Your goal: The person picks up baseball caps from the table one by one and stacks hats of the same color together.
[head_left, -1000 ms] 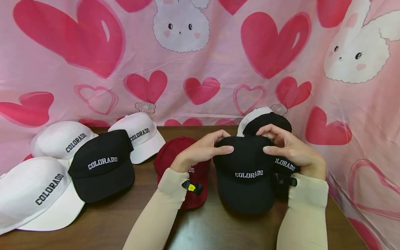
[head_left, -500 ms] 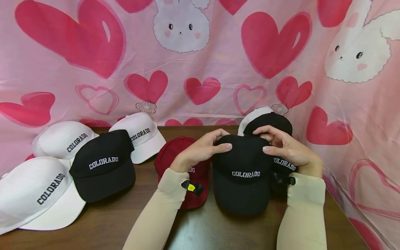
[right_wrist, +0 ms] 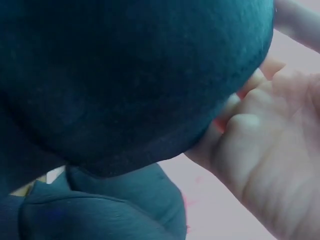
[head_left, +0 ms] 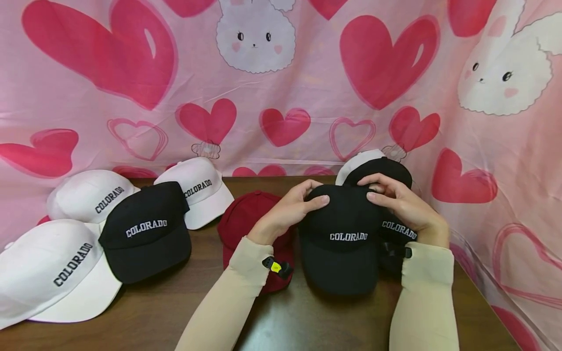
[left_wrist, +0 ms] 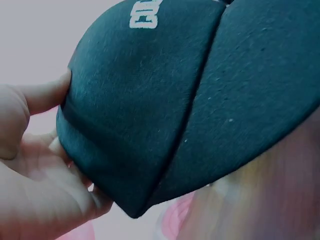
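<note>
A black baseball cap [head_left: 340, 214] with white COLORADO lettering hangs upright over the table, brim toward me. My left hand [head_left: 291, 209] grips its crown on the left side, thumb on the front and fingers behind. On the right side, my right hand [head_left: 406, 207] pinches the crown the same way. The left wrist view shows the cap's side panel and brim [left_wrist: 260, 90], with fingers curled behind the crown. In the right wrist view the cap [right_wrist: 135, 85] fills the upper left, and the fingers reach behind it.
Behind the held cap stand another black COLORADO cap [head_left: 397, 229] and a white-and-black cap [head_left: 386, 168]. A dark red cap [head_left: 241, 219] sits beside my left forearm. At left are several white caps [head_left: 48, 263] and a black cap [head_left: 147, 234]. A pink heart-print cloth [head_left: 263, 87] hangs behind the wooden table [head_left: 175, 312].
Both hands have raised the black cap slightly, after a small shift to the left. The grip looks the same, and the other caps have stayed in place.
</note>
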A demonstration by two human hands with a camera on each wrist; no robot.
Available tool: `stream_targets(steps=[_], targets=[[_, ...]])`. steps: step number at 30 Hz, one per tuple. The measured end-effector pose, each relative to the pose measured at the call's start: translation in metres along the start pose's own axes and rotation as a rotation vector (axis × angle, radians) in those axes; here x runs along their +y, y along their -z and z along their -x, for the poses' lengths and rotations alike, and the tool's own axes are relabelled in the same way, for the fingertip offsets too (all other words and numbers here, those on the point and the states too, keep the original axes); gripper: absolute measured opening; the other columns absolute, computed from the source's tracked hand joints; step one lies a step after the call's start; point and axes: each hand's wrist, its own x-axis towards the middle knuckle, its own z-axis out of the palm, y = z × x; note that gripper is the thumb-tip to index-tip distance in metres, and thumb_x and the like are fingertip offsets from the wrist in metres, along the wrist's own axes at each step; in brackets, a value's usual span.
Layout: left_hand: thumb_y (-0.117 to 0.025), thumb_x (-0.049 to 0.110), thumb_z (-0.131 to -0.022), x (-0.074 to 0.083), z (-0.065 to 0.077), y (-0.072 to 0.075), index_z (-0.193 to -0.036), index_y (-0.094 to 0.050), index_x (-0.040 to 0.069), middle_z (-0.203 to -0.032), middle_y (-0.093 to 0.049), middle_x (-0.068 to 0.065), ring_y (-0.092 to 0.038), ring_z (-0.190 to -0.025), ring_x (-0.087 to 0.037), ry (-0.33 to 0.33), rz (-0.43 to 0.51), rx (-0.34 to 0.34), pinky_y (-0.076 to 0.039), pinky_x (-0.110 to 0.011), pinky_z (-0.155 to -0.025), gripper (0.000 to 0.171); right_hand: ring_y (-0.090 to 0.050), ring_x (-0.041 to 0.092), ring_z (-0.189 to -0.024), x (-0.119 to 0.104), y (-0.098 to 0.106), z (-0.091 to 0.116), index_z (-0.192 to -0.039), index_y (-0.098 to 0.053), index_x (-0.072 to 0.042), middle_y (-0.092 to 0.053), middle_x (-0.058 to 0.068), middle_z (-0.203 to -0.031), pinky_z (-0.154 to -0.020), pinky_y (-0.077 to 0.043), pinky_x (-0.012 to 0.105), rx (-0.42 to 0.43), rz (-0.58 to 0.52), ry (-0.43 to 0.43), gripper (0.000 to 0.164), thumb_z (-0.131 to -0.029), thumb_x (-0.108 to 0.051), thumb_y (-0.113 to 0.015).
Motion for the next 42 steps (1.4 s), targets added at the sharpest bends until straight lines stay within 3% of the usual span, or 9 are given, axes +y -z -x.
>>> stream_targets(steps=[9,15,24,28,35,42], targets=[[-0.071,0.026,-0.102,-0.010,-0.006,-0.004,-0.129,-0.059,0.011,-0.120,-0.067,-0.008,-0.068,-0.102,-0.024,0.070,-0.031,0.105,-0.055,-0.039,-0.093,0.033,-0.070,0.021,-0.107,0.027,0.002,-0.011,-0.140,-0.056,-0.011,-0.071,0.003,-0.118,-0.094,-0.059,0.031,-0.036,-0.027,-0.122,0.029,-0.111,-0.010,-0.051],[-0.070,0.025,-0.103,-0.016,-0.009,-0.006,-0.127,-0.061,0.012,-0.121,-0.065,-0.008,-0.064,-0.106,-0.023,0.078,-0.113,0.129,-0.053,-0.041,-0.096,0.029,-0.067,0.023,-0.113,0.035,0.001,-0.014,-0.140,-0.054,-0.009,-0.070,0.004,-0.121,-0.099,-0.056,0.029,-0.018,0.030,-0.209,0.030,-0.110,-0.015,-0.055],[-0.069,0.028,-0.103,-0.024,-0.011,-0.011,-0.130,-0.061,0.015,-0.126,-0.065,-0.006,-0.061,-0.112,-0.024,0.089,-0.206,0.182,-0.052,-0.048,-0.101,0.031,-0.067,0.026,-0.104,0.035,0.002,-0.015,-0.140,-0.054,-0.002,-0.070,0.010,-0.109,-0.094,-0.056,0.031,0.020,0.151,-0.303,0.039,-0.108,-0.023,-0.061],[-0.068,0.028,-0.105,-0.027,-0.011,-0.013,-0.137,-0.060,0.016,-0.134,-0.064,-0.007,-0.060,-0.118,-0.026,0.093,-0.249,0.176,-0.051,-0.050,-0.106,0.036,-0.066,0.028,-0.103,0.034,0.005,-0.011,-0.140,-0.055,-0.002,-0.069,0.013,-0.109,-0.092,-0.057,0.033,0.050,0.226,-0.339,0.042,-0.107,-0.027,-0.064],[-0.065,0.013,-0.105,-0.027,-0.009,-0.012,-0.147,-0.054,0.015,-0.149,-0.058,-0.011,-0.052,-0.136,-0.029,0.070,-0.267,0.143,-0.044,-0.051,-0.116,0.043,-0.065,0.027,-0.101,0.033,0.009,-0.004,-0.142,-0.056,-0.003,-0.068,0.014,-0.110,-0.090,-0.055,0.034,0.089,0.297,-0.371,0.043,-0.106,-0.026,-0.064],[-0.062,0.003,-0.103,-0.031,-0.010,-0.013,-0.146,-0.054,0.013,-0.149,-0.058,-0.013,-0.054,-0.134,-0.031,0.045,-0.294,0.148,-0.044,-0.051,-0.115,0.044,-0.065,0.026,-0.099,0.036,0.007,-0.007,-0.141,-0.056,-0.003,-0.069,0.014,-0.110,-0.088,-0.054,0.034,0.092,0.322,-0.358,0.042,-0.106,-0.025,-0.065]])
